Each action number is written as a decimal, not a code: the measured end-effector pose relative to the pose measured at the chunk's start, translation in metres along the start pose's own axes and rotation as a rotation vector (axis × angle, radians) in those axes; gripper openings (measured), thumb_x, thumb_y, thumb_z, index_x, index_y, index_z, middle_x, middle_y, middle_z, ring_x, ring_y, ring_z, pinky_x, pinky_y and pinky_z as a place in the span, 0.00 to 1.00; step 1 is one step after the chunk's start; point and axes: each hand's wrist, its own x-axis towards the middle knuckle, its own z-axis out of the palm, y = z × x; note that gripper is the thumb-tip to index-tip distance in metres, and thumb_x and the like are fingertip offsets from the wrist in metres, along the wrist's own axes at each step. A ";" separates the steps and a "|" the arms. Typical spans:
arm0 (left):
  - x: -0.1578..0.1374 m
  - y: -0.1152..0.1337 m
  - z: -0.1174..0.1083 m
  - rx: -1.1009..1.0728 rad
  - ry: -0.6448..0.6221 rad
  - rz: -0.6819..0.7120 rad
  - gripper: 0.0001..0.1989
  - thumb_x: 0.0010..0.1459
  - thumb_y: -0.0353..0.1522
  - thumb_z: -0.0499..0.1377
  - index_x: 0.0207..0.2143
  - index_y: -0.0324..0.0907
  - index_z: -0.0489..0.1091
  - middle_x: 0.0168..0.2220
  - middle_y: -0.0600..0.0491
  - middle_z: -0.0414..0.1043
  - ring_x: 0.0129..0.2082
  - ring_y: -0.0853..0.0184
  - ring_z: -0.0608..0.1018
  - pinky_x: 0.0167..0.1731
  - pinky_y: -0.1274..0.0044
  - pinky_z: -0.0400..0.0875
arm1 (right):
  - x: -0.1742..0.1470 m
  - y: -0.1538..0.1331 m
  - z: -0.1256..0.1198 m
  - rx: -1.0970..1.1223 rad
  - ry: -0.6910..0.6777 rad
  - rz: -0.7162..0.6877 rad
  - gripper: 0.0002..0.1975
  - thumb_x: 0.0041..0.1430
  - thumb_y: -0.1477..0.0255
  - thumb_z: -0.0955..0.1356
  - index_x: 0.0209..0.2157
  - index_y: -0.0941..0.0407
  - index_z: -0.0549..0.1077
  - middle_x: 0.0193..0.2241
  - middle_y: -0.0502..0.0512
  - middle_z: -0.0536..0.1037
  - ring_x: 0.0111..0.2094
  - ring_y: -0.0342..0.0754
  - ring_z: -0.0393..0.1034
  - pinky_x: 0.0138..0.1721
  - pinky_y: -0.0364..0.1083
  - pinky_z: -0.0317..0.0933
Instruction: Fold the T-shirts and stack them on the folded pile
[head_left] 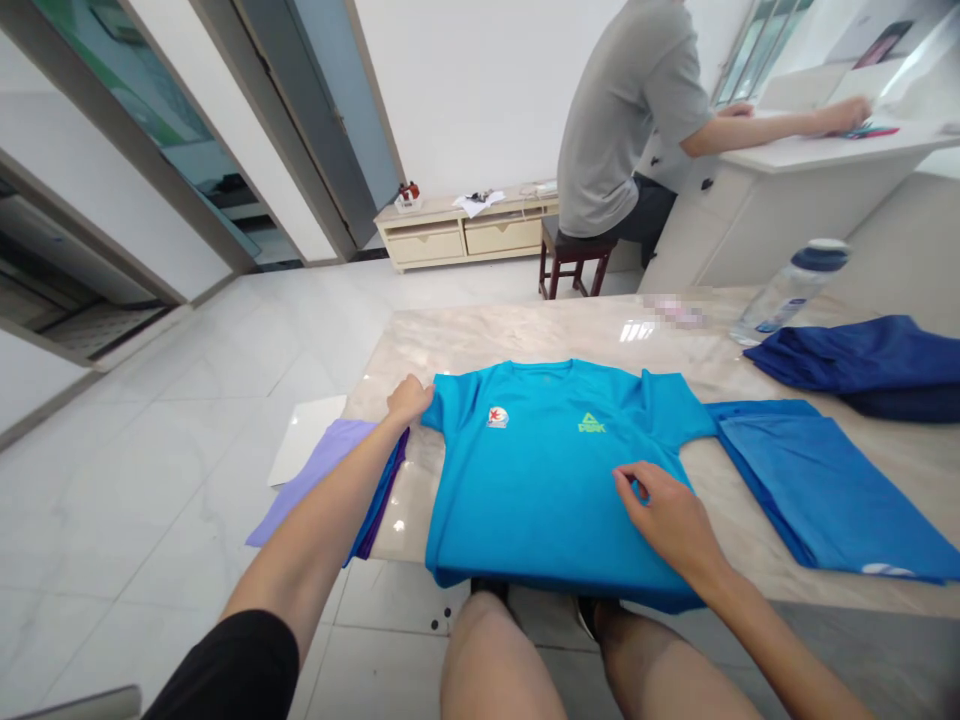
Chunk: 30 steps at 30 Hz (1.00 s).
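On 1 table [465, 335], 1 blue shirt [529, 490], 1 sleeve [453, 400] pinched in left grip [410, 399], right grip [671, 520], closure unclear.

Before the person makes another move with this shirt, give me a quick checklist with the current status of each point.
1. Shirt front up, logos showing: ok.
2. Both sleeves spread outward: ok.
3. Hem fully on the table: not ok, it hangs over the near edge.
4. Left hand at a sleeve end: ok; how firmly it grips, cannot tell.
5. Right hand pressing on the shirt: cannot tell; it is over the front, fingers curled.
6. Bottle apart from the shirt: ok.
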 end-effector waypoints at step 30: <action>-0.070 -0.014 -0.036 -0.071 0.265 -0.128 0.08 0.73 0.38 0.52 0.49 0.47 0.66 0.46 0.36 0.81 0.50 0.43 0.83 0.47 0.61 0.73 | -0.005 -0.002 0.024 -0.164 -0.190 0.006 0.14 0.78 0.66 0.61 0.44 0.55 0.76 0.43 0.58 0.84 0.45 0.51 0.79 0.37 0.46 0.59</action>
